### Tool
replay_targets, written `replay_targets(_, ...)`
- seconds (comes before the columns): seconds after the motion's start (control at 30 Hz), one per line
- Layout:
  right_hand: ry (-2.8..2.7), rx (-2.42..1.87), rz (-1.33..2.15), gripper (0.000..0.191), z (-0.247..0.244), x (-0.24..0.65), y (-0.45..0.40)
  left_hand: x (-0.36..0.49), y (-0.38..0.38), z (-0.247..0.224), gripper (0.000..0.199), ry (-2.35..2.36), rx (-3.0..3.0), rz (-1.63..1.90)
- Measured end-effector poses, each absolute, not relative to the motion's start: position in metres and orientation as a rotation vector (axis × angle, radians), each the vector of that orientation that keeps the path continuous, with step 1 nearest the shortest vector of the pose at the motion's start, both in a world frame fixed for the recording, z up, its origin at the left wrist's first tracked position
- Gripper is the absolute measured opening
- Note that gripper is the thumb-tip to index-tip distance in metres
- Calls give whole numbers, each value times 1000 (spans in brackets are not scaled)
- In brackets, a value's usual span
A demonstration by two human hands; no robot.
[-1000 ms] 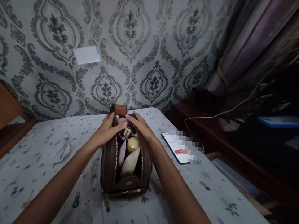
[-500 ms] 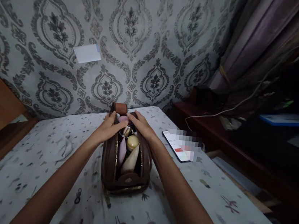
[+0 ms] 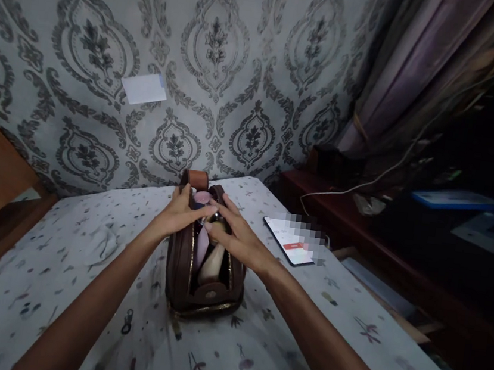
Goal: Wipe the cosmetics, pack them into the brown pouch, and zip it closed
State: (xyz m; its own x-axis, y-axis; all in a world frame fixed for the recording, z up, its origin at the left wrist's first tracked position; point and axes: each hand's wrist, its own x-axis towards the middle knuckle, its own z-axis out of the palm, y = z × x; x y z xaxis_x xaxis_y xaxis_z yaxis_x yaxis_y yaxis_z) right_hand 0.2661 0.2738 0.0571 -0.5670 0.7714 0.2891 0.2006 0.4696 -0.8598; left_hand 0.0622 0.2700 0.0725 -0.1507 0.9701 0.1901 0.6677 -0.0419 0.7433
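A dark brown zippered bag (image 3: 180,261) stands open on the patterned white sheet. Inside it show a pink item (image 3: 203,197), a pale lilac item (image 3: 201,248) and a cream tube (image 3: 212,265). My left hand (image 3: 178,212) grips the bag's far left rim, its thumb reaching over the opening. My right hand (image 3: 238,235) reaches in from the right, fingers bent over a round container (image 3: 219,220) that they partly cover. Whether those fingers have closed on the container is hard to make out.
A phone (image 3: 289,242) lies on the sheet (image 3: 299,347) to the right of the bag. A crumpled white cloth (image 3: 102,243) is at the left. Beyond the sheet's right edge are a dark red surface (image 3: 292,184) and a white cable (image 3: 340,192).
My right hand has moved from the bag's right rim inward over the opening, covering much of the round yellow-lidded container. My left hand keeps its place on the bag.
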Motion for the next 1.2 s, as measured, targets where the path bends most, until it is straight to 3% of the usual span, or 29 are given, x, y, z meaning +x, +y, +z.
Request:
replay_targets(0.1,-2062,-847,1027,81,55,263,277,69,268,81,117,1985,1674,912)
replay_targets(0.43,-2006,-868,997,83,46,261,283,76,265,82,95,2089,1690,893)
replay_targets(0.67,-1948,-830,960,84,38,263,286,88,251,98,29,2074,2251,734)
replay_targets(1.0,-1965,-855,935,72,43,263,285,114,246,123,30,2220,2337,275)
replay_targets(1.2,-1988,-902,908,76,45,260,284,114,248,128,32,2225,2353,165)
